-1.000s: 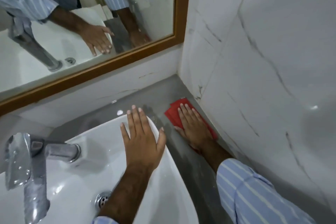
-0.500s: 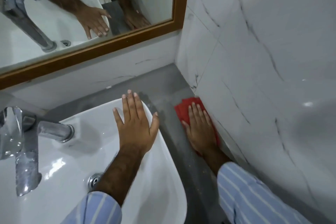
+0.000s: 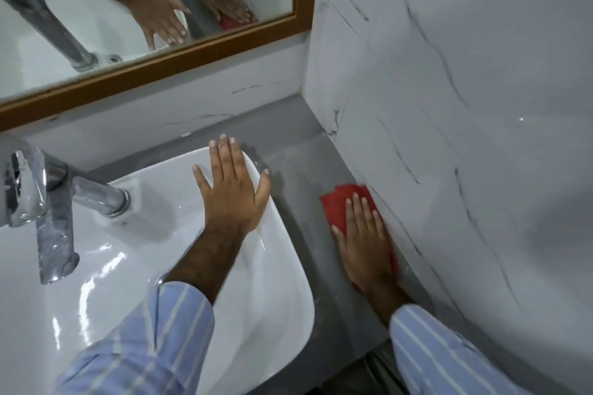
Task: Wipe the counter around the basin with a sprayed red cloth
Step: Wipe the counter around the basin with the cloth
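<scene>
A white basin [image 3: 282,292] stands on a grey counter [image 3: 308,167]. My left hand [image 3: 232,194] lies flat with spread fingers on the basin's far right rim, holding nothing. To the right of the basin, my right hand [image 3: 364,242] presses flat on a red cloth [image 3: 337,207] that lies on the narrow counter strip beside the right wall. The cloth's far end shows beyond my fingertips; the rest is hidden under my palm.
A chrome tap [image 3: 54,212] reaches over the basin at the left. A wood-framed mirror [image 3: 224,45] hangs on the back wall. A marbled white tile wall [image 3: 449,106] bounds the counter on the right. The counter's front edge [image 3: 349,359] is near my right sleeve.
My right hand has slid the red cloth along the right wall toward me, away from the back corner. My left hand stays flat on the basin rim.
</scene>
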### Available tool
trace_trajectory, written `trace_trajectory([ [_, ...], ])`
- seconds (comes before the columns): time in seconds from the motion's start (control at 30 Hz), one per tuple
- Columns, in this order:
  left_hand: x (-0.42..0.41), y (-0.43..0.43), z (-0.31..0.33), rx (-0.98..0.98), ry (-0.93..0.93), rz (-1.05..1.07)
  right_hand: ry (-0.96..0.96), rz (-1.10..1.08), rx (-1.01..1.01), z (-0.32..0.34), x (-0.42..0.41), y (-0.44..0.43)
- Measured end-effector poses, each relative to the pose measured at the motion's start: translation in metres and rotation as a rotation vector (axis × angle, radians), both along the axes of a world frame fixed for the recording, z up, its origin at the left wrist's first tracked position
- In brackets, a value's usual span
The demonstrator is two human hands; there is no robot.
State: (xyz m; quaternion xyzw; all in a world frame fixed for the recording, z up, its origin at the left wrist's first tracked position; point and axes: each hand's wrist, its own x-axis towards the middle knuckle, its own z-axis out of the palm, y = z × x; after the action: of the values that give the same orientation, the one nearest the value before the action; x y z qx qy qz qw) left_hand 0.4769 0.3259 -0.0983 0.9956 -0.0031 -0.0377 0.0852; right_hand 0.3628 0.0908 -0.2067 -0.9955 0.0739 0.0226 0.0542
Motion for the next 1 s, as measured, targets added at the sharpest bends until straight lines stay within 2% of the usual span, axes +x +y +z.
trace_trajectory([
  [0.03, 0.001, 0.000, -0.001, 0.000, -0.005, 0.005, 0.009, 0.019, 0.009, 0.001, 0.017, 0.012],
  [0.1, 0.001, 0.002, -0.004, 0.005, -0.015, 0.020, 0.031, 0.220, 0.004, 0.000, 0.036, 0.030],
  [0.17, 0.001, 0.002, -0.003, -0.006, 0.001, 0.014, 0.045, 0.507, -0.036, -0.004, 0.022, 0.030],
  [0.23, 0.000, 0.002, 0.000, -0.008, 0.010, 0.007, 0.056, 0.628, -0.058, -0.007, -0.016, 0.011],
  [0.3, -0.001, 0.002, 0.002, 0.005, 0.019, 0.013, 0.045, 0.533, -0.034, -0.010, -0.050, -0.020],
  [0.4, -0.003, 0.001, 0.005, 0.000, 0.035, 0.001, 0.040, 0.179, 0.002, -0.001, -0.072, -0.051],
  [0.5, -0.001, 0.002, 0.005, -0.008, 0.054, -0.002, -0.021, -0.068, 0.024, -0.002, -0.083, -0.023],
  [0.57, -0.001, 0.003, 0.004, -0.025, 0.059, -0.009, -0.006, -0.037, 0.028, -0.011, -0.115, 0.005],
  [0.7, -0.004, 0.004, 0.004, -0.052, 0.043, -0.017, 0.054, 0.252, -0.021, -0.016, -0.153, -0.009],
  [0.73, -0.003, 0.005, 0.005, -0.054, 0.052, -0.017, 0.057, 0.231, -0.041, -0.013, -0.144, -0.017],
  [0.83, -0.005, 0.009, 0.012, -0.053, 0.108, -0.046, 0.023, -0.083, -0.013, 0.000, -0.101, -0.016],
  [0.9, -0.020, 0.012, 0.022, -0.101, 0.177, -0.074, 0.018, -0.188, 0.015, 0.001, -0.094, 0.007],
  [0.97, -0.057, 0.019, 0.026, -0.126, 0.278, -0.131, 0.033, -0.063, 0.035, -0.005, -0.112, 0.030],
  [1.0, -0.087, 0.028, 0.027, -0.078, 0.328, -0.196, 0.045, 0.043, 0.047, -0.006, -0.128, 0.040],
])
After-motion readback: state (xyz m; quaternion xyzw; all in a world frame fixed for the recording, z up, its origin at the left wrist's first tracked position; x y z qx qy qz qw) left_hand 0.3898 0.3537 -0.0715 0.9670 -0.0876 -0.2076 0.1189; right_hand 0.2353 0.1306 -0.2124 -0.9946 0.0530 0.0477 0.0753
